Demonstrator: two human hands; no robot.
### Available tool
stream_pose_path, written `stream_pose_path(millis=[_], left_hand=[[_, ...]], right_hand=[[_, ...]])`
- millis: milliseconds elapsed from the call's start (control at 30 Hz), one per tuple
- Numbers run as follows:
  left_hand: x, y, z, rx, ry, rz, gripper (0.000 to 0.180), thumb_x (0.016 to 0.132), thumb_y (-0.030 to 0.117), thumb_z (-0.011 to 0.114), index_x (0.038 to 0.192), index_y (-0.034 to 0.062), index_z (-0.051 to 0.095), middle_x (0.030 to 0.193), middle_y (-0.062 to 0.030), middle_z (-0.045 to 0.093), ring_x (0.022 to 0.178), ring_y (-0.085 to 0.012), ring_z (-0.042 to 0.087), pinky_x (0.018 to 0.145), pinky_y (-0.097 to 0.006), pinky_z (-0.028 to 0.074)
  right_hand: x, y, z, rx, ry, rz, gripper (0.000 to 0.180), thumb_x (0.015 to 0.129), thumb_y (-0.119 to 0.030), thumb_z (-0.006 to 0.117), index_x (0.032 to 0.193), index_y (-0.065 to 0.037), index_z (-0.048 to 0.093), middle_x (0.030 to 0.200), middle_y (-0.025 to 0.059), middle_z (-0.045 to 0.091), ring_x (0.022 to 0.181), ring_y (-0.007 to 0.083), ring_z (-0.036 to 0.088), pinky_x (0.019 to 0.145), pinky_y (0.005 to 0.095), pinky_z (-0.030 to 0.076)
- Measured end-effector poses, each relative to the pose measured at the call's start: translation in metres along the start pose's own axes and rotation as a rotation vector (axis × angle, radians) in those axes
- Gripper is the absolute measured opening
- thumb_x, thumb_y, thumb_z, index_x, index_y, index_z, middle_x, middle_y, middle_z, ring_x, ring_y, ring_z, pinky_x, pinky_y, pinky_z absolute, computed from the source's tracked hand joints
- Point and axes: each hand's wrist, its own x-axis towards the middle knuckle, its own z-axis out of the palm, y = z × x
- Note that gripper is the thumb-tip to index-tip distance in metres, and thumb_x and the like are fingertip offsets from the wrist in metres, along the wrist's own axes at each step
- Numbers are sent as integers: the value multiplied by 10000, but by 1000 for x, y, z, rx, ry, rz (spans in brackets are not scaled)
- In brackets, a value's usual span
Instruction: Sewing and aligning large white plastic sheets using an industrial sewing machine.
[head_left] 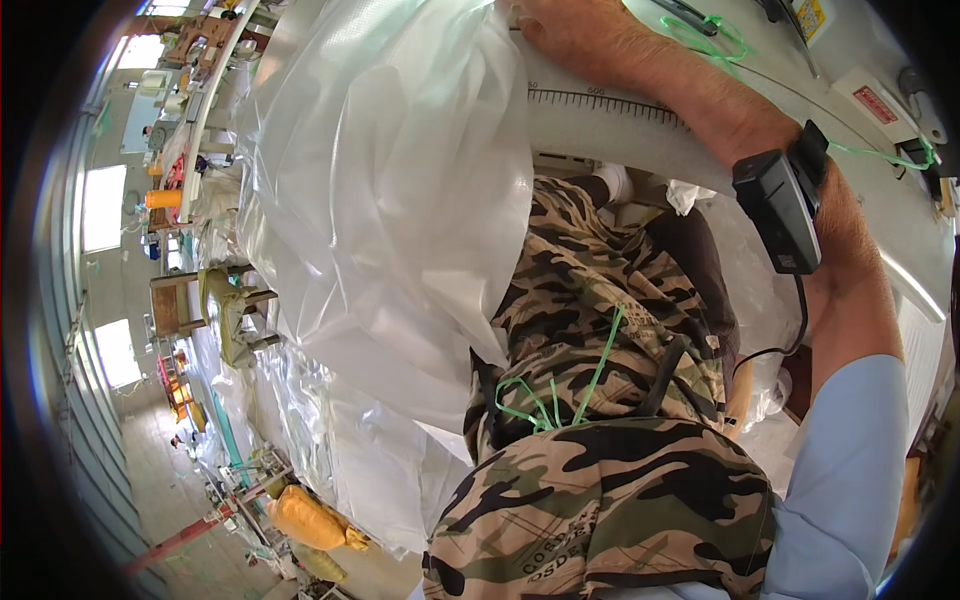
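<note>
My right hand [565, 35] is at the top edge of the view, beside a large translucent white plastic sheet [420, 190]. Its fingers are mostly cut off by the picture's edge, so whether they grip the sheet cannot be told. The sheet drapes in loose folds over the table's front edge and hangs down at the left of my lap. Strapped on my right forearm is a small black box-shaped device [778, 210] with a cable. My left hand is out of sight.
A ruler scale [610, 103] runs along the front of the pale table. Green string [715, 40] lies on the tabletop, near a white box [872, 103] at the right. More clear plastic [340, 440], a wooden stool [180, 305] and an orange sack [308, 517] are at the left.
</note>
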Motion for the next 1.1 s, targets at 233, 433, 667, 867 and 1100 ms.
stream_pose_path(millis=[233,433,667,867,1100], left_hand=[[-6,-2,-10,30,-43,-8,238,929,210,592,981,-13,657,755,-80,669,669,-135,624,637,-259,510],[-13,-4,-21,56,-90,-23,241,928,214,591,977,-12,657,752,-82,667,663,-134,621,631,-256,507],[-20,-6,-44,120,-218,12,244,927,218,591,973,-12,658,749,-84,665,657,-132,617,623,-253,503],[1,-1,-125,381,-412,859,246,927,222,590,969,-11,658,746,-86,663,652,-131,614,616,-250,500],[88,156,-213,-899,-882,-238,242,899,142,551,819,-77,616,519,-111,537,373,-95,442,349,-228,310]], right_hand=[[-3,4,3,5,-25,29,373,880,-134,472,1194,48,558,1051,199,659,1029,330,616,981,415,432],[-2,4,10,52,9,5,356,899,-144,457,1182,44,562,1026,208,660,1010,338,622,971,420,441],[-1,11,18,25,114,-65,260,895,-143,461,1032,17,611,972,194,670,966,343,635,915,428,467],[-4,17,4,-11,14,23,235,878,-157,470,970,-5,623,945,188,675,930,337,644,852,433,494],[6,17,14,72,18,-13,248,867,-175,477,966,-4,628,950,189,676,932,341,644,842,432,499]])
